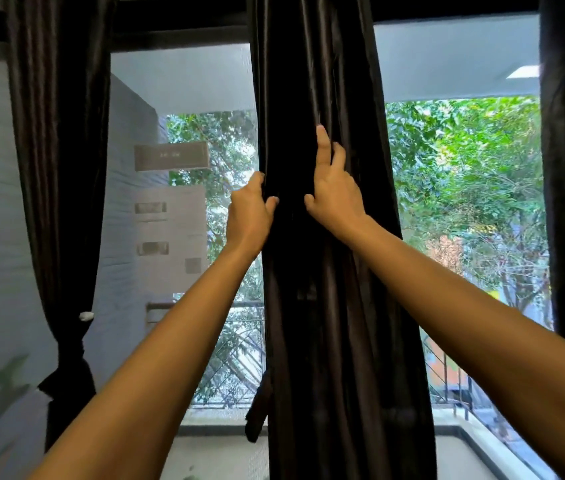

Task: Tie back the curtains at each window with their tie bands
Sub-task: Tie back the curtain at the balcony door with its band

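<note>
The centre curtain (326, 306) hangs with its long axis vertical. Your left hand (248, 216) clamps its left edge in a closed grip; your right hand (334, 192) curls into its middle folds. The tie band (258, 407) dangles well below, off that left edge, nearer your left hand.

head-worn camera faces straight ahead, close to the middle curtain (322, 81) and window (461, 188).
</note>
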{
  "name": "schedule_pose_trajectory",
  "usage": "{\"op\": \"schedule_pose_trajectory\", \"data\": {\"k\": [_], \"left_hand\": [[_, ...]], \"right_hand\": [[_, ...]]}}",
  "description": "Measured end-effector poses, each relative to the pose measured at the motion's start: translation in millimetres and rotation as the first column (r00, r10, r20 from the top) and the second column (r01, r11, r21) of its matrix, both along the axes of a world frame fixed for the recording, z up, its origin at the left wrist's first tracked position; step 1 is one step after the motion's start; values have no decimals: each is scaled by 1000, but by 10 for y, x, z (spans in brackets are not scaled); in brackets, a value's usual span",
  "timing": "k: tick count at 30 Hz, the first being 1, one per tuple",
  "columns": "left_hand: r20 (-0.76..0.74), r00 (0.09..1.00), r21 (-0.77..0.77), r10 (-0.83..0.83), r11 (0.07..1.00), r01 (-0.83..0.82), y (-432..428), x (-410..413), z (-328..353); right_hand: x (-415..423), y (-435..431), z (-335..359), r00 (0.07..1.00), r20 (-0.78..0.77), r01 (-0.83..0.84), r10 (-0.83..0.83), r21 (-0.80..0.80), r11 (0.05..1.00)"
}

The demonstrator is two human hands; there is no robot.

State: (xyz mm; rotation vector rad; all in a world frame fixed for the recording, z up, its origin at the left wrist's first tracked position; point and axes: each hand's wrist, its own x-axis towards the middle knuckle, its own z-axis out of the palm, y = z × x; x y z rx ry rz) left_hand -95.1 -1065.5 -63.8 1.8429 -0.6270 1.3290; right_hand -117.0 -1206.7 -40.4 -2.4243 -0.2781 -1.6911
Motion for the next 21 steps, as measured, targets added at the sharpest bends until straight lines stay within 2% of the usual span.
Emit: {"op": "schedule_pose_trajectory", "data": {"k": [6,10,15,21], "left_hand": [[-69,998,-22,-15,1000,14,-97,0,-327],[-101,993,-48,-56,998,51,-83,11,-584],[-182,980,-60,-83,996,73,33,64,-921],[-251,966,-56,-68,997,55,173,82,-1303]], "right_hand": [[-13,-108,-338,991,-99,103,-94,96,990],[26,-113,-607,986,-168,43,-20,136,990],[33,41,-1022,985,-168,-8,27,114,993],[100,231,-1571,964,-250,-57,85,119,991]]}}
